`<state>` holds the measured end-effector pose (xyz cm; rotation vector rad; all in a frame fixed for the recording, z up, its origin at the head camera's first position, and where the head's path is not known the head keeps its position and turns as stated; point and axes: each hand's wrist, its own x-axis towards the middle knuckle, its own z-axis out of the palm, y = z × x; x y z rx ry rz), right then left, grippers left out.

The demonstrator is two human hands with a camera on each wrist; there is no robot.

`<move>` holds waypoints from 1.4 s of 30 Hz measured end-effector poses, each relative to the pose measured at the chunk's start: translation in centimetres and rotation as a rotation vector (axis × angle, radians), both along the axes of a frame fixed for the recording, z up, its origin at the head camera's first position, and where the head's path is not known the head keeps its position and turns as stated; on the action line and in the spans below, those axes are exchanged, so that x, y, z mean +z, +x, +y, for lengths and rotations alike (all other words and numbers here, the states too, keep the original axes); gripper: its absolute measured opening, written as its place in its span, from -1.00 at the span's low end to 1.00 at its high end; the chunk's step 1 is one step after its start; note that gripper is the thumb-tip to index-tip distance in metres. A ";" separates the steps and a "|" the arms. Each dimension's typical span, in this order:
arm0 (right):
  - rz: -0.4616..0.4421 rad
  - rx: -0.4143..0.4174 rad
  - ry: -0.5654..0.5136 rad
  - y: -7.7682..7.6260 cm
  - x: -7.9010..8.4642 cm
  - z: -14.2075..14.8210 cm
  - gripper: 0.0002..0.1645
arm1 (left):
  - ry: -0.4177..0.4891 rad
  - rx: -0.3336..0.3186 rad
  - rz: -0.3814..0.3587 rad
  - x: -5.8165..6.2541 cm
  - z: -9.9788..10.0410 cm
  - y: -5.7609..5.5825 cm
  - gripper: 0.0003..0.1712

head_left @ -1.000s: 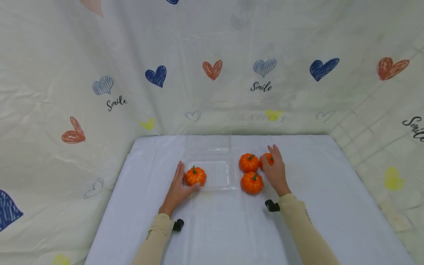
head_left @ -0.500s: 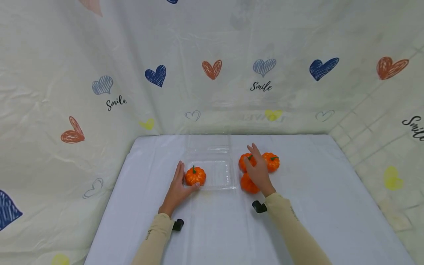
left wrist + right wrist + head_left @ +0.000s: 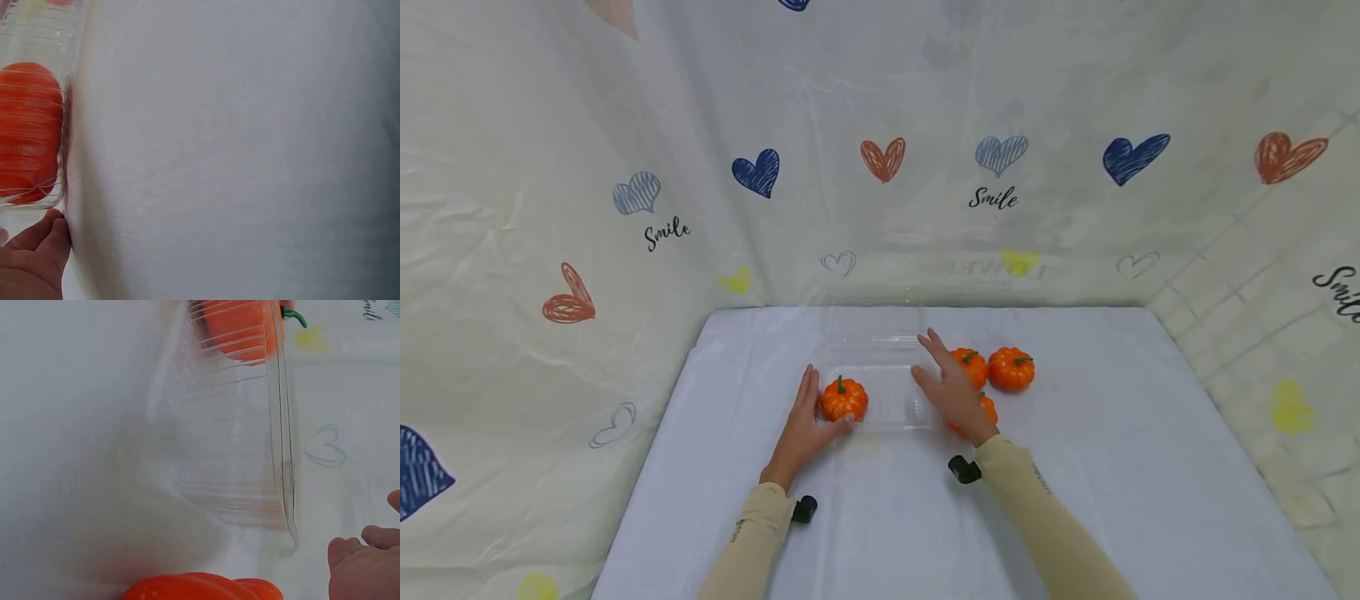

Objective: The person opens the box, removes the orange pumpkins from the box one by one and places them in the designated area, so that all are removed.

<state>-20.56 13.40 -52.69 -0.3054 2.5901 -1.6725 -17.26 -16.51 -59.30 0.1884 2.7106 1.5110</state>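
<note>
A small orange pumpkin with a green stem (image 3: 844, 400) sits at the left end of a clear plastic box (image 3: 891, 400), whose lid (image 3: 872, 325) lies back behind it. Around the box's left front corner rests my left hand (image 3: 801, 433), fingers straight along the side and thumb at the front. My right hand (image 3: 953, 396), fingers spread and holding nothing, hovers at the box's right edge. It partly covers a front pumpkin (image 3: 990, 408) and a back pumpkin (image 3: 973, 367). In the right wrist view its fingertips (image 3: 344, 550) are apart from the clear wall.
Another orange pumpkin (image 3: 1011, 370) stands farther right, beside the back one. A white cloth (image 3: 880, 525) covers the table. Behind it hangs a pale curtain (image 3: 820, 217) printed with hearts, close to the table's far edge.
My right hand has moved left from the rightmost pumpkin, across the other loose ones, to the box's right edge. The pumpkins, the box and my left hand stay in place.
</note>
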 end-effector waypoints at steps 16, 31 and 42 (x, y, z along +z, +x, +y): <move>-0.031 0.103 0.099 0.2 -0.1 -3.4 -0.13 | -0.001 0.015 0.011 -0.2 0.1 0.0 0.38; -0.125 0.301 0.094 -0.1 -1.0 -5.8 -0.11 | -0.006 0.007 0.033 -0.3 -0.1 -0.1 0.39; -0.162 0.402 0.219 -1.0 -1.3 -7.4 0.03 | -0.017 0.002 0.026 -0.3 -0.1 -0.1 0.39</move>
